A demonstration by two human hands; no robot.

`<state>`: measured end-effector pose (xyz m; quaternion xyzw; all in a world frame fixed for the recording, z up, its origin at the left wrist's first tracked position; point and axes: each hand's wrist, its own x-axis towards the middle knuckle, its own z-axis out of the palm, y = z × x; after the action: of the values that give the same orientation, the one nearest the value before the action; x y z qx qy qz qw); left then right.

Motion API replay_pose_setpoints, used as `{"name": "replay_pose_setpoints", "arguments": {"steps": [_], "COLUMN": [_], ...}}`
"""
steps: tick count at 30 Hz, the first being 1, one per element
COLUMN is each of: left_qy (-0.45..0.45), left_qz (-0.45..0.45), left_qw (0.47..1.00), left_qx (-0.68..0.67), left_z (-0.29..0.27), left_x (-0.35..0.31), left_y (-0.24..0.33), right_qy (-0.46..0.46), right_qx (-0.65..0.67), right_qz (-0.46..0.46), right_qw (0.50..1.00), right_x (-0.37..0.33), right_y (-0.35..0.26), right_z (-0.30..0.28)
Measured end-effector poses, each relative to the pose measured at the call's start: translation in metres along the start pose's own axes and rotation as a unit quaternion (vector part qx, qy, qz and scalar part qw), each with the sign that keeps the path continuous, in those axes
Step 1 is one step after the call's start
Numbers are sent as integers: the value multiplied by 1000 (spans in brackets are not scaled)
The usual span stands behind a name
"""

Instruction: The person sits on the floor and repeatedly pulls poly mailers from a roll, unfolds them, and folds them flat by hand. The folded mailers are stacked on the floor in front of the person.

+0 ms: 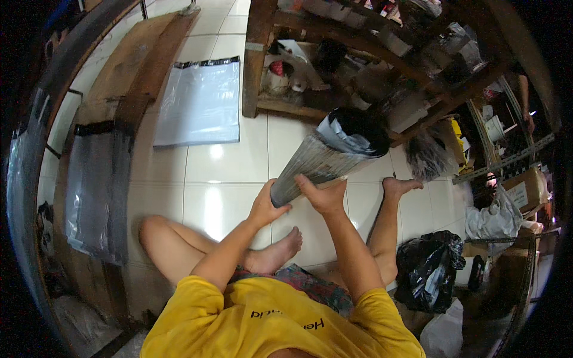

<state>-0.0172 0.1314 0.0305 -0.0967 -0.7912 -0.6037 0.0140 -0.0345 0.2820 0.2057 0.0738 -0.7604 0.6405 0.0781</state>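
Observation:
A thick stack of grey plastic mailing bags, curled lengthwise, is held up at a slant in front of me. Its far end is black and flares open. My left hand is closed round the near lower end, thumb along the edge. Farther up the right side, my right hand grips the stack, with its thumb on top and its other fingers hidden beneath. On the tiles beyond my left hand lies a flat pile of pale grey mailing bags with a black strip along the far edge.
Left, a wooden board carries another pile of grey bags. A wooden shelf full of clutter stands ahead. Right are a black plastic bag, a cardboard box and metal racks. My bare legs rest on the white tiled floor.

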Motion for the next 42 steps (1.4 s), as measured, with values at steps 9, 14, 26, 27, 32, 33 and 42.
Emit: {"name": "replay_pose_setpoints", "arguments": {"steps": [9,14,26,27,32,33,42], "left_qy": [-112,-153,168,107,-65,-51,39], "left_qz": [23,41,-17,-40,16,52,147], "left_qw": [993,987,986,991,996,997,945], "left_qx": [1,6,-10,-65,-51,-34,290], "left_z": [-58,-71,-55,-74,-135,-144,-99], "left_x": [12,3,-22,-23,-35,-38,-28], "left_y": [21,4,28,22,47,51,104], "right_qy": [-35,61,243,234,241,246,232], "right_qx": [-52,-65,39,64,204,200,186], "right_qz": [-130,-121,-205,-198,-123,-125,-116], "right_qw": [990,989,947,950,941,940,948], "right_x": [14,9,53,54,59,58,49], "right_y": [-72,-73,-134,-137,-156,-155,-138], "right_z": [-7,14,25,12,-36,-35,-17]}}
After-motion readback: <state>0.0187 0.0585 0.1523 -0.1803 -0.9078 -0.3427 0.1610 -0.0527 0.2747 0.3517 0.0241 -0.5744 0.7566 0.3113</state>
